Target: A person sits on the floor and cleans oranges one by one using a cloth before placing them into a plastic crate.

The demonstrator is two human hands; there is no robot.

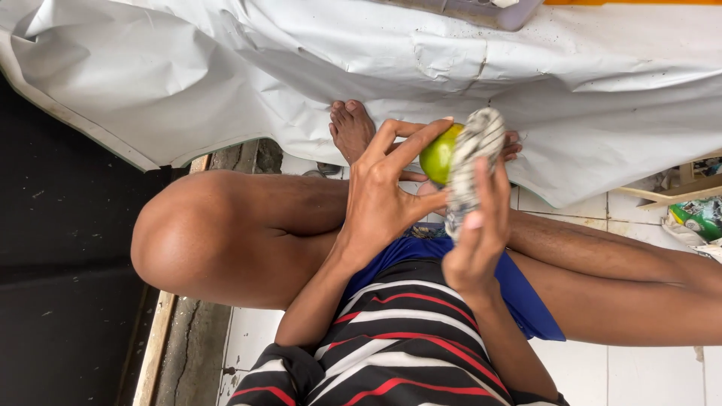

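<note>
1. The round green fruit (438, 154) sits above the lap, between both hands; nearly spherical, so no clear long axis or pointing direction can be told.
2. The left hand (387, 192) grips the fruit, fingers curled around it.
3. The right hand (475, 233) presses a grey-and-white patterned cloth (472, 154) against the fruit's right side.
4. The white plastic sheet (301, 68) has its edge just beyond the fruit; white tiled floor (639, 376) is open at the right.

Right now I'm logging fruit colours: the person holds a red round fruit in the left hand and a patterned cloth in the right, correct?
Not quite: the fruit is green, not red, as the head view shows. The left hand holds it, and the right hand holds the patterned cloth.
</note>
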